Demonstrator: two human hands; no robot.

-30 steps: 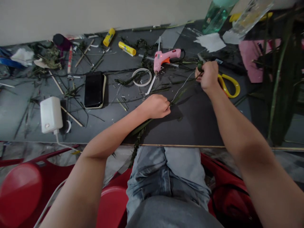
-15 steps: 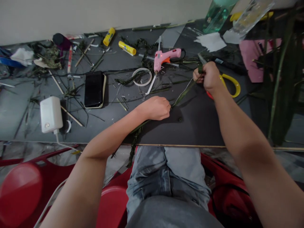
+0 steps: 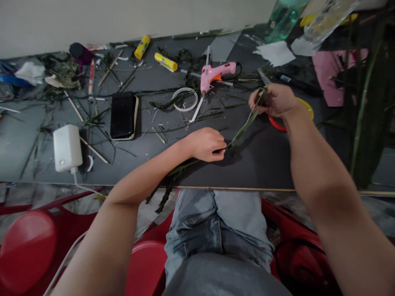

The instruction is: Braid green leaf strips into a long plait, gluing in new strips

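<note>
A long green leaf strip (image 3: 245,127) with a pale edge stretches between my two hands above the dark table. My left hand (image 3: 210,144) is closed on its lower end. The upper end is pinched in the fingers of my right hand (image 3: 273,100). From under my left forearm a dark braided leaf strand (image 3: 168,193) hangs over the table's front edge. Scissors with red and yellow handles (image 3: 277,124) lie beneath my right hand, which partly hides them; the blade tip shows above it. A pink glue gun (image 3: 212,76) rests beyond the strip.
A phone (image 3: 122,116), a white adapter (image 3: 67,148) with a cable, a tape roll (image 3: 196,100) and yellow glue sticks (image 3: 166,62) lie on the table (image 3: 259,170). Leaf scraps are scattered around. Bottles (image 3: 284,20) and pink paper (image 3: 327,82) are at the right back.
My right hand has turned and shifted slightly right and down, its fingers loosening a little around the strip. My left hand has moved slightly right and down, and the hanging braid has swung left.
</note>
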